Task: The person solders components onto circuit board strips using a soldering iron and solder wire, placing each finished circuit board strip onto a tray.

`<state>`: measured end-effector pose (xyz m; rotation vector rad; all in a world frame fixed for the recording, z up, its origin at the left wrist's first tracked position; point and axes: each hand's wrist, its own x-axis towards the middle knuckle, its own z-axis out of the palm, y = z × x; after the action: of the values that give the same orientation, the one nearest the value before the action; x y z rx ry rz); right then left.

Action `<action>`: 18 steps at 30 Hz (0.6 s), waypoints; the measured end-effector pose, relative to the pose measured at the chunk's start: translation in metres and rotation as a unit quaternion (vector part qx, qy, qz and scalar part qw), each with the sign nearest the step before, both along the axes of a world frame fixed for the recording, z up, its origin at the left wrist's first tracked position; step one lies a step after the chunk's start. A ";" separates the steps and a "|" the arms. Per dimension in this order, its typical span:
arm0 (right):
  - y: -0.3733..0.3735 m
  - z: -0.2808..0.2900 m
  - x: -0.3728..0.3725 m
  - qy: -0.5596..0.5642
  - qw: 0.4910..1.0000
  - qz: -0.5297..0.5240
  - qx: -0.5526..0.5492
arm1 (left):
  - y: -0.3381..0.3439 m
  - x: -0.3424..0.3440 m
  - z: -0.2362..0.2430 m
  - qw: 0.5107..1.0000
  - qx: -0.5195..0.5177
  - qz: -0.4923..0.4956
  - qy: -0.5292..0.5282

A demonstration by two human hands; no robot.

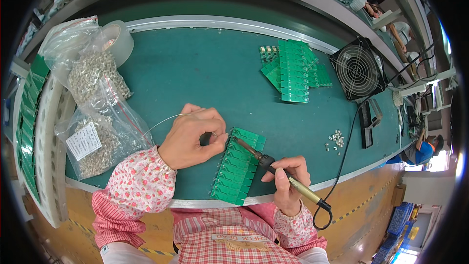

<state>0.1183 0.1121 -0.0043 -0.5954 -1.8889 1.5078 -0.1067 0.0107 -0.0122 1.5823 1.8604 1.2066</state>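
A green circuit board panel (236, 170) lies on the green mat near the table's front edge, a row of pins along its left side. My right hand (288, 181) grips a soldering iron (304, 189) by its gold handle. The iron's tip meets or hovers just over the board's upper left part; which of the two I cannot tell. At the board's upper left corner my left hand (194, 134) pinches a thin solder wire (163, 121). The wire loops out behind the hand to the left. Its end near the iron's tip is hidden by my fingers.
Bags of small pale parts (95, 76) and a tape roll (119, 44) sit at left, beside a white rack (51, 142) of boards. Stacked green boards (294, 71) lie far right, near a black fan (358, 70). Small loose parts (336, 139) and a black stand (366, 124) are at right.
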 end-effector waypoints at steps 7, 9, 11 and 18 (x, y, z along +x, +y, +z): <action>0.001 -0.001 0.001 -0.002 1.000 0.004 0.005 | 0.000 0.001 0.000 1.000 0.002 -0.004 0.003; 0.001 -0.001 0.000 -0.002 1.000 0.006 0.009 | 0.001 0.001 -0.001 1.000 -0.002 0.006 0.013; 0.001 -0.001 0.000 -0.004 1.000 0.002 0.010 | 0.001 0.001 -0.001 1.000 0.002 0.006 0.019; -0.002 0.002 -0.001 -0.007 1.000 -0.003 0.000 | 0.000 0.001 -0.001 1.000 0.001 0.007 0.022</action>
<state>0.1175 0.1099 -0.0028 -0.6132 -1.8955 1.5039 -0.1054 0.0112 -0.0137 1.6117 1.9028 1.1882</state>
